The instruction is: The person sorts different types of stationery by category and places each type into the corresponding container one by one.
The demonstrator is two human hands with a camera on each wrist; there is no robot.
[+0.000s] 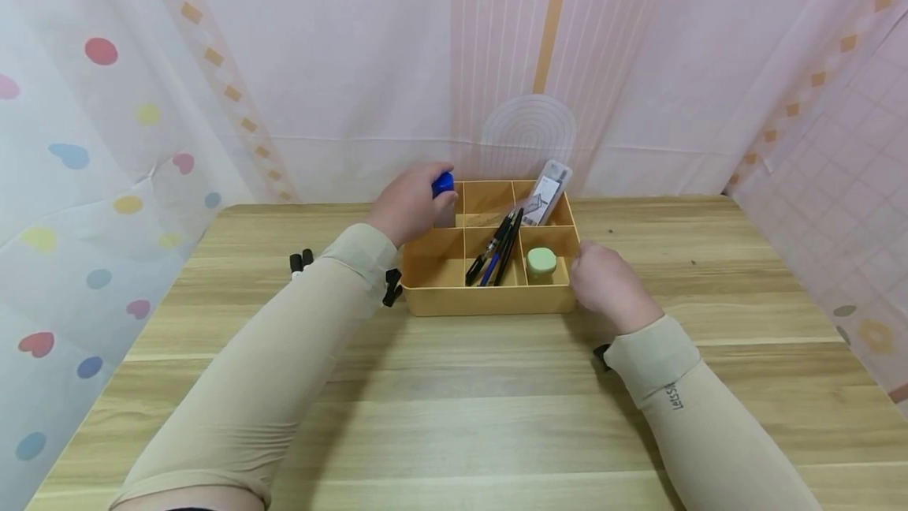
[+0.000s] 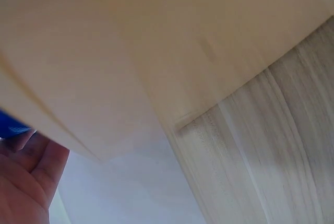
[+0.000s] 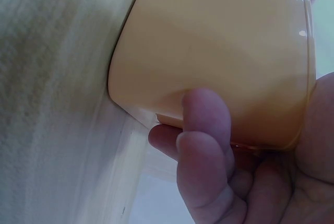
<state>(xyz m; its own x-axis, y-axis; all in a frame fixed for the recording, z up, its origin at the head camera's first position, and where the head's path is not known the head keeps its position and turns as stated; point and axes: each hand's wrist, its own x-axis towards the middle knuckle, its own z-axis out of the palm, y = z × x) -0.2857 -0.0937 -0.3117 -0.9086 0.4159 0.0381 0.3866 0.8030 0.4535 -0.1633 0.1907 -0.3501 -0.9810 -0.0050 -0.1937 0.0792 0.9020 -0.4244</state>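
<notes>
The left hand (image 1: pixel 411 203) pinches a blue-topped item (image 1: pixel 443 184) between thumb and fingers, at the back-left compartment of a yellow desk organizer (image 1: pixel 489 302). Below the top, a pale body shows; it looks light and stiff, and the blue end seems the best place to hold, since the compartment walls crowd the lower part. The organizer sits on the wooden table (image 1: pixel 496 416); it looks like smooth, rigid plastic, light but slippery, best steadied at a corner or rim. At its right side, the right hand (image 1: pixel 606 282) does this, fingers curled against the outer wall.

Around these, two black-capped markers (image 1: pixel 295 262) lie left, partly hidden by the left sleeve (image 1: pixel 284 385). Pens (image 1: pixel 500 247) lean in the front-middle compartment, a clear case (image 1: pixel 548 192) juts above the back-right one, and a mint-green container (image 1: pixel 541 261) sits front-right. Thin dividers limit sideways movement.
</notes>
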